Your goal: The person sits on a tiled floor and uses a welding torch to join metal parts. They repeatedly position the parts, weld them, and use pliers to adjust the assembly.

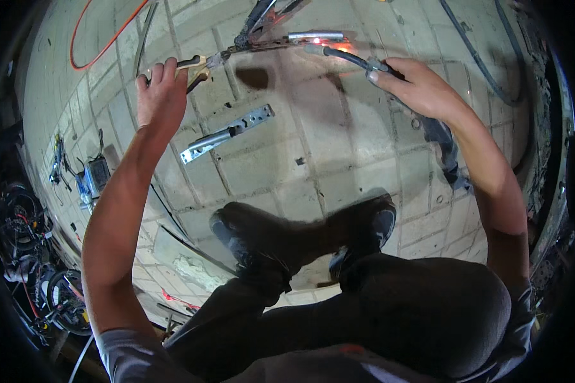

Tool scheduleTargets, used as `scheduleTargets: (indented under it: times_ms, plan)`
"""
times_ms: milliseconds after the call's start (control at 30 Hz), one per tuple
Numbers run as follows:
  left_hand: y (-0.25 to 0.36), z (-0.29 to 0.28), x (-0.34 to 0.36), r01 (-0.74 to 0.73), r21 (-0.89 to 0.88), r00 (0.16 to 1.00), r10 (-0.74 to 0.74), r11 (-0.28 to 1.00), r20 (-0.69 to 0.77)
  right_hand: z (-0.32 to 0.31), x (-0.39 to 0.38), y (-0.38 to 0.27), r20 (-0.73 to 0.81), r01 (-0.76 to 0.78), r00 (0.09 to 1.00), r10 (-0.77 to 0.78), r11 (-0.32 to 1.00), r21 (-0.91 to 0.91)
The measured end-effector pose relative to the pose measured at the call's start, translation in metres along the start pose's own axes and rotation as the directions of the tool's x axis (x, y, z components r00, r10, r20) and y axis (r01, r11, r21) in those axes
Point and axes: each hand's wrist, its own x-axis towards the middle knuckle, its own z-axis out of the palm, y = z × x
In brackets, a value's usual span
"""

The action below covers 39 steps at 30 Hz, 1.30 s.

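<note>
My left hand [162, 94] is closed round the handles of a pair of pliers [199, 62], dark with pale parts. Their jaws meet the left end of a dark, thin metal piece [262, 46] lying across the paving. In my right hand [421, 88] is a welding torch [351, 57], its nozzle pointing left at the metal. An orange-red glow and a small bright spot show beside the nozzle, just under a short silvery tube [315, 36]. Nearer to me, a flat metal bracket with holes and a rod along it [227, 133] lies apart from both hands.
An orange-red cable [112, 46] curves at the far left, and a dark cable [482, 60] loops at the far right. Dark crumpled cloth [442, 150] lies below my right forearm. Small tools [86, 185] and bicycle wheels [69, 303] are at left. My shoes [236, 236] stand on the paving.
</note>
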Motion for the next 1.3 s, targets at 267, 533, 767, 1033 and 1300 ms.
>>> scheduleTargets:
  times_ms: [267,533,767,1033,1300]
  plan:
    - [0.006,0.001,-0.021,-0.05,0.062,0.997,0.054,0.997,-0.059,0.002,-0.022,-0.021,0.039,0.014,0.999,-0.02,0.99,0.14]
    - [0.007,-0.004,-0.02,-0.035,0.088,0.999,0.036,0.996,-0.004,-0.012,-0.027,-0.05,0.152,-0.163,0.978,0.14,0.975,0.149]
    - [0.009,-0.004,-0.02,-0.03,0.091,1.0,0.029,0.995,0.01,-0.008,-0.014,-0.047,0.168,-0.177,0.973,0.16,0.98,0.087]
    - [0.003,0.004,-0.025,-0.051,0.106,0.993,0.061,0.993,-0.098,-0.01,-0.003,-0.058,0.237,-0.178,0.961,0.143,0.975,0.133]
    - [0.008,0.006,-0.021,-0.022,0.018,0.995,0.024,1.0,-0.092,0.006,-0.004,-0.035,-0.012,0.055,0.998,-0.054,0.99,0.126]
